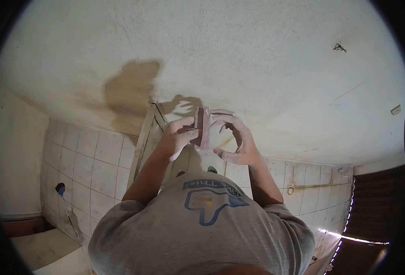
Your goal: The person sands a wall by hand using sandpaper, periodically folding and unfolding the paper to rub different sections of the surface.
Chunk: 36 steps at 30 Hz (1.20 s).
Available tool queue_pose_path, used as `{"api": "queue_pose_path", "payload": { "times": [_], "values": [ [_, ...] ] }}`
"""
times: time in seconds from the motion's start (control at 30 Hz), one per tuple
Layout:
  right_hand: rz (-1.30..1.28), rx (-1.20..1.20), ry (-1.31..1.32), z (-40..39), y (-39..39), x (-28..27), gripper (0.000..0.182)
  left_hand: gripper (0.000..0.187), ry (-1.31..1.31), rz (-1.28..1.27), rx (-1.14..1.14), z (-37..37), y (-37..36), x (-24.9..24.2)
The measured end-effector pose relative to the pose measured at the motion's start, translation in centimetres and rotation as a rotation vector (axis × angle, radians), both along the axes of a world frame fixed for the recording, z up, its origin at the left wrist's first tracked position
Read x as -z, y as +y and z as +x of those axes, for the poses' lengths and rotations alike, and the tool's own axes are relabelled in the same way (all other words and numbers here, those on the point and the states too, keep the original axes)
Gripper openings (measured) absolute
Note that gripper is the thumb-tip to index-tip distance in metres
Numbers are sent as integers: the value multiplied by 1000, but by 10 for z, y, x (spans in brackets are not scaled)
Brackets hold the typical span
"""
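A pale plastered wall with a brown stain fills the view, with white tiles below it and a wooden strip leaning in the corner. Both hands are raised in front of the wall, holding a small reddish block upright between them: the left hand pinches its left side, the right hand curls round its right edge, fingers partly spread

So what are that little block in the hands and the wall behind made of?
The block looks like reddish-brown wood or a sanding block, matte and dusty; hard to tell. The wall is glazed off-white tile below, shown by grout lines, with rough plaster above.
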State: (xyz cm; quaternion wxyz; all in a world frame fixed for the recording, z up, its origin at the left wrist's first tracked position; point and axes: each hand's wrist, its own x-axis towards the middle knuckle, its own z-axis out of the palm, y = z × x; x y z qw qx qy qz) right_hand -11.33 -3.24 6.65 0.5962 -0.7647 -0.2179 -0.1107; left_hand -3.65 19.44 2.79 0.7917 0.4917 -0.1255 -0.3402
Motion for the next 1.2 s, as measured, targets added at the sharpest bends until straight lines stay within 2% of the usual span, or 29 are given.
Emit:
{"api": "queue_pose_path", "payload": {
  "times": [0.17,0.2,0.3,0.4,0.5,0.57,0.63,0.77,0.87,0.97,1.0,1.07,1.13,1.2],
  "values": [
    [-163,134,-156,-7,3,-6,61,37,-257,227,113,-8,-4,-18],
    [-176,161,-157,-9,3,-4,61,36,-308,260,113,-10,-7,-21],
    [-230,221,-184,-12,-3,2,60,33,-286,139,76,-14,-20,-27],
    [-303,226,-217,-19,-16,1,63,31,-289,147,136,-16,-31,-26],
    [-379,227,-187,-31,-24,-10,65,26,-514,294,94,-17,-42,-25],
    [-464,287,-194,-35,-30,-23,64,25,-548,412,95,-24,-51,-47],
    [-499,268,-344,-29,-43,-15,65,24,-579,448,22,-21,-62,-47],
    [-408,321,-187,-26,-42,-6,71,17,-653,543,-71,-25,-77,-21],
    [-422,340,-128,-27,-41,9,81,21,-535,537,-113,-29,-83,7],
    [-475,297,-36,-27,-38,27,76,27,-769,716,-214,-35,-91,6],
    [-391,276,-52,-25,-37,34,72,29,-761,736,-219,-37,-95,9],
    [-520,189,111,-27,-43,19,72,31,-742,797,-245,-41,-97,10],
    [-376,165,77,-20,-52,34,72,34,-723,902,-228,-43,-95,-7],
    [-355,133,163,-9,-58,51,71,37,-725,916,-219,-38,-91,-7]
  ]
}}
